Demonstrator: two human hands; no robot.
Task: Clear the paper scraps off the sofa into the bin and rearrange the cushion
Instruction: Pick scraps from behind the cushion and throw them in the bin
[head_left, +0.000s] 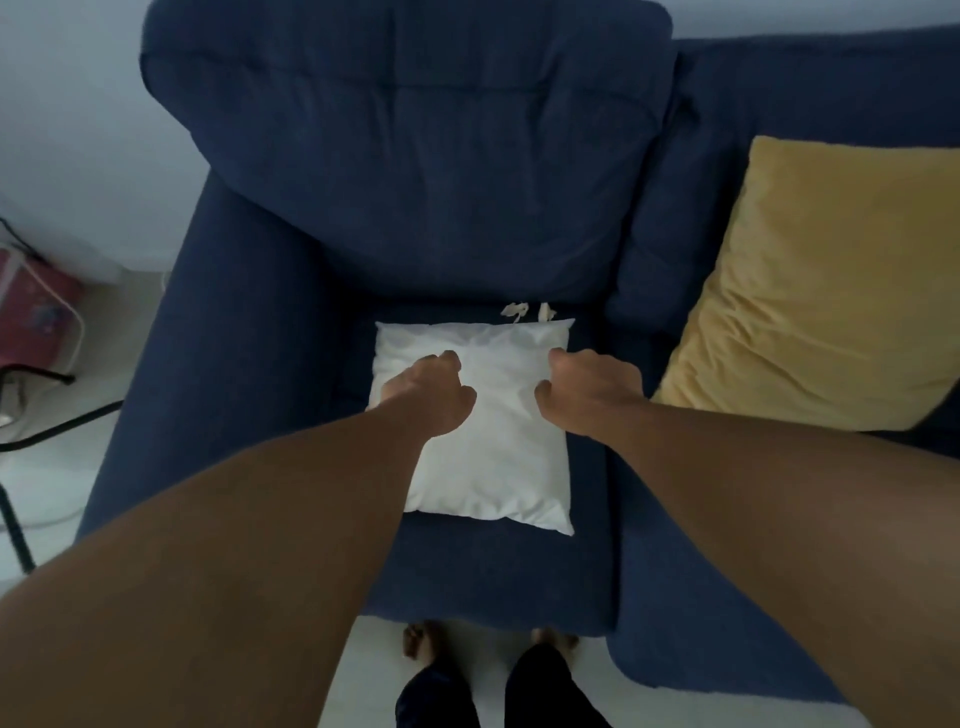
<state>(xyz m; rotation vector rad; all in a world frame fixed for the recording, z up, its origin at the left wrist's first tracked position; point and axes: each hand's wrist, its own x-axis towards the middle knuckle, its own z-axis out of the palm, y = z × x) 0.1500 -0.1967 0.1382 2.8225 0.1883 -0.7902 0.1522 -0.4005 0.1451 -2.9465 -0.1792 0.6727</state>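
A white cushion (488, 447) lies flat on the blue sofa seat (498, 571). Just behind its far edge, small paper scraps (524, 312) lie against the foot of the backrest. Both my arms reach down over the cushion's upper half. My left hand (431, 389) is over the cushion's left part and my right hand (587, 389) over its right part. The fingers of both hands curl downward and their tips are hidden, so I cannot see whether they pinch the fabric. No bin is in view.
A yellow cushion (821, 291) leans on the sofa section to the right. The sofa's left armrest (208, 322) borders the seat. A red box (36, 312) and cables sit on the floor at the left. My feet (493, 644) stand in front of the seat.
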